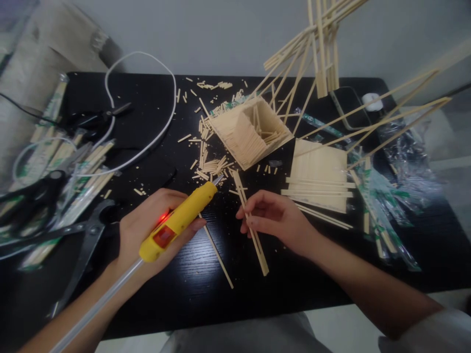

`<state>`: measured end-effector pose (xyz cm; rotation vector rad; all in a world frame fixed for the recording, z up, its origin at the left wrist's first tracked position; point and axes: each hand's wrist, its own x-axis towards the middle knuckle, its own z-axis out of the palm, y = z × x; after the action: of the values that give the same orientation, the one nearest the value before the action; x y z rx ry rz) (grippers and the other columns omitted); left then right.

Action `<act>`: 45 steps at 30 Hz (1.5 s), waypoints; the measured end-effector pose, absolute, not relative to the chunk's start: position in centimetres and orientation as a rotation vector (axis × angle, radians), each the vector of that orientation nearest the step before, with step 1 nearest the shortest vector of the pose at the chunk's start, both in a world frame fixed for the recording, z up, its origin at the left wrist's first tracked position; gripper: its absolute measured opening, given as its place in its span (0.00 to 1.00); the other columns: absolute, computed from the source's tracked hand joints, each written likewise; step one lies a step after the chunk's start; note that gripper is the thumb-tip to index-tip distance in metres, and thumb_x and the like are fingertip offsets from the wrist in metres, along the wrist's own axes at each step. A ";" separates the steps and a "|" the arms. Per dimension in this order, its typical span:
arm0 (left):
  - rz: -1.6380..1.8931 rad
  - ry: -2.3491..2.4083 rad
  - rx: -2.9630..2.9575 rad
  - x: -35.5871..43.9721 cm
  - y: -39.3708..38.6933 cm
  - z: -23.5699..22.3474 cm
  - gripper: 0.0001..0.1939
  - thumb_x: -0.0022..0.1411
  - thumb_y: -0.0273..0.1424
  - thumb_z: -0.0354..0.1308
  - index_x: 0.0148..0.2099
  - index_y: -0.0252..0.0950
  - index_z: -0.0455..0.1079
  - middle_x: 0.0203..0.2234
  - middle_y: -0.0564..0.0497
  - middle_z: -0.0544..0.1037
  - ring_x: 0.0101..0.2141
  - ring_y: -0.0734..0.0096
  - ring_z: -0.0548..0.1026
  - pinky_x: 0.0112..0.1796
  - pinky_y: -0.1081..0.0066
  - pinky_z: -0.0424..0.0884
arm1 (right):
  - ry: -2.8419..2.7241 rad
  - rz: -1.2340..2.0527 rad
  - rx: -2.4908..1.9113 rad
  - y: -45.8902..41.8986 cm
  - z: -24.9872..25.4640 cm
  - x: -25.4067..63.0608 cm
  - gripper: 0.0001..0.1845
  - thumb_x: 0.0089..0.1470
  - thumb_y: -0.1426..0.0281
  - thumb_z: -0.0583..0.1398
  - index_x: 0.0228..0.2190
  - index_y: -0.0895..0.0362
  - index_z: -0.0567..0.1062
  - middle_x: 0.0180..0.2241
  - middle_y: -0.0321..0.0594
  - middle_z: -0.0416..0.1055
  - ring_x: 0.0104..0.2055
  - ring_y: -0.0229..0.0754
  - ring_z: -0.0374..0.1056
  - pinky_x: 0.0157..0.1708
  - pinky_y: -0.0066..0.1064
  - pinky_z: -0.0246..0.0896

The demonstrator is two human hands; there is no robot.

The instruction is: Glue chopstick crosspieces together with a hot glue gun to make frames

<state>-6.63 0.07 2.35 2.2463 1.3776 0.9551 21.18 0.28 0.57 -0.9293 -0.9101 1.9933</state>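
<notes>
My left hand (147, 230) is wrapped round a yellow glue gun (180, 218) whose red light glows; its tip points up and right toward the sticks. A clear glue stick (99, 306) sticks out of its back along my forearm. My right hand (274, 218) pinches a pair of long bamboo sticks (253, 235) lying on the black table (206, 289). Another single stick (219, 257) lies between my hands. Just beyond stands a small stick-built box (246, 132), and a flat stick panel (320, 174) lies to its right.
Short stick offcuts (208, 164) litter the table's middle. Scissors (37, 193), pliers (86, 245), wrapped chopsticks (73, 196) and a white cable (162, 122) crowd the left. A tall stick frame (320, 49) rises at the back right beside a phone (346, 105) and plastic wrappers (390, 196).
</notes>
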 end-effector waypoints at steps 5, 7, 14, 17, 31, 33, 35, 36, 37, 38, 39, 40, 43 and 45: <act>0.971 1.326 2.219 -6.6 0.1 2.4 0.06 0.69 0.37 0.67 0.42 0.41 0.74 0.38 0.53 0.82 0.36 0.68 0.80 0.37 0.65 0.78 | -0.826 1.957 -0.979 0.5 0.5 21.0 0.19 0.48 0.72 0.79 0.31 0.56 0.75 0.28 0.30 0.78 0.26 0.32 0.73 0.28 0.23 0.72; 0.975 1.317 2.211 -6.5 0.0 2.4 0.06 0.69 0.36 0.67 0.42 0.42 0.74 0.38 0.52 0.82 0.36 0.67 0.80 0.37 0.65 0.79 | -0.793 1.982 -0.982 0.5 0.5 21.0 0.19 0.51 0.69 0.78 0.31 0.56 0.74 0.26 0.29 0.77 0.25 0.32 0.74 0.28 0.24 0.71; 0.936 1.354 2.176 -6.5 -0.2 2.3 0.08 0.70 0.40 0.65 0.43 0.43 0.73 0.39 0.52 0.82 0.38 0.65 0.81 0.38 0.63 0.80 | -0.707 2.119 -0.900 0.4 0.3 21.2 0.13 0.62 0.67 0.72 0.42 0.56 0.74 0.32 0.35 0.82 0.29 0.36 0.78 0.32 0.27 0.73; 0.934 1.328 2.209 -6.7 -0.1 2.2 0.07 0.70 0.38 0.66 0.44 0.42 0.73 0.40 0.51 0.82 0.37 0.66 0.81 0.38 0.64 0.80 | -0.682 2.114 -0.904 0.4 0.2 21.2 0.12 0.63 0.67 0.71 0.45 0.57 0.77 0.31 0.34 0.79 0.28 0.35 0.75 0.29 0.26 0.70; 0.950 1.318 2.220 -6.6 0.0 2.3 0.07 0.69 0.36 0.66 0.43 0.42 0.73 0.39 0.52 0.82 0.37 0.67 0.81 0.37 0.65 0.79 | -0.531 2.240 -0.868 0.5 0.6 21.3 0.09 0.64 0.66 0.68 0.41 0.59 0.84 0.29 0.35 0.69 0.26 0.32 0.59 0.26 0.25 0.53; 0.961 1.311 2.222 -6.5 0.0 2.3 0.07 0.69 0.36 0.67 0.43 0.42 0.73 0.39 0.52 0.82 0.37 0.67 0.81 0.38 0.66 0.78 | -0.487 2.258 -0.865 0.6 0.8 21.3 0.10 0.64 0.64 0.67 0.40 0.59 0.84 0.29 0.35 0.66 0.26 0.32 0.55 0.25 0.24 0.50; 0.966 1.307 2.222 -6.5 0.0 2.3 0.07 0.69 0.36 0.67 0.43 0.41 0.73 0.39 0.52 0.82 0.37 0.67 0.81 0.37 0.65 0.78 | -0.480 2.260 -0.861 0.6 0.9 21.3 0.13 0.65 0.61 0.66 0.41 0.59 0.84 0.29 0.35 0.65 0.25 0.33 0.53 0.24 0.25 0.48; 0.966 1.309 2.221 -6.5 0.0 2.3 0.07 0.69 0.36 0.67 0.42 0.41 0.73 0.39 0.52 0.82 0.37 0.67 0.81 0.37 0.65 0.78 | -0.486 2.257 -0.862 0.6 0.9 21.3 0.14 0.65 0.60 0.66 0.41 0.59 0.84 0.29 0.35 0.64 0.26 0.33 0.52 0.24 0.25 0.48; 0.967 1.314 2.217 -6.5 0.0 2.3 0.07 0.69 0.37 0.67 0.42 0.41 0.73 0.38 0.52 0.82 0.37 0.67 0.81 0.37 0.65 0.79 | -0.496 2.253 -0.864 0.5 0.9 21.3 0.14 0.65 0.60 0.66 0.42 0.59 0.85 0.29 0.34 0.64 0.26 0.33 0.52 0.24 0.25 0.48; 0.964 1.319 2.213 -6.5 0.0 2.3 0.07 0.68 0.37 0.67 0.42 0.41 0.73 0.38 0.52 0.82 0.36 0.67 0.81 0.37 0.65 0.79 | -0.504 2.250 -0.868 0.5 0.8 21.3 0.14 0.65 0.60 0.67 0.42 0.59 0.85 0.29 0.34 0.64 0.26 0.33 0.52 0.24 0.25 0.48; 0.959 1.326 2.209 -6.5 0.0 2.3 0.07 0.68 0.37 0.67 0.42 0.41 0.73 0.39 0.52 0.82 0.36 0.66 0.81 0.37 0.65 0.79 | -0.510 2.249 -0.870 0.5 0.8 21.3 0.14 0.64 0.61 0.67 0.43 0.59 0.85 0.29 0.34 0.64 0.26 0.32 0.53 0.24 0.24 0.49; 0.953 1.328 2.208 -6.5 0.0 2.3 0.07 0.68 0.37 0.67 0.42 0.42 0.73 0.39 0.52 0.82 0.37 0.66 0.81 0.37 0.65 0.79 | -0.510 2.252 -0.871 0.4 0.8 21.2 0.13 0.64 0.62 0.68 0.43 0.59 0.85 0.30 0.34 0.65 0.26 0.32 0.54 0.24 0.24 0.50; 0.942 1.315 2.203 -6.4 0.0 2.4 0.08 0.68 0.37 0.67 0.42 0.42 0.73 0.38 0.52 0.82 0.36 0.67 0.81 0.36 0.66 0.79 | -0.509 2.261 -0.859 0.3 0.8 21.2 0.13 0.65 0.63 0.68 0.45 0.59 0.85 0.30 0.35 0.68 0.27 0.32 0.59 0.25 0.24 0.55; 0.934 1.283 2.199 -6.4 -0.1 2.4 0.08 0.68 0.38 0.68 0.43 0.43 0.73 0.38 0.53 0.82 0.35 0.67 0.82 0.35 0.66 0.79 | -0.553 2.237 -0.875 0.2 0.8 21.1 0.13 0.65 0.63 0.68 0.46 0.59 0.85 0.30 0.35 0.71 0.27 0.32 0.64 0.26 0.24 0.60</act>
<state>-6.37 -0.13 2.36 2.1989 1.2834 0.9344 21.11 0.22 0.75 -0.8752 -0.5525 2.2369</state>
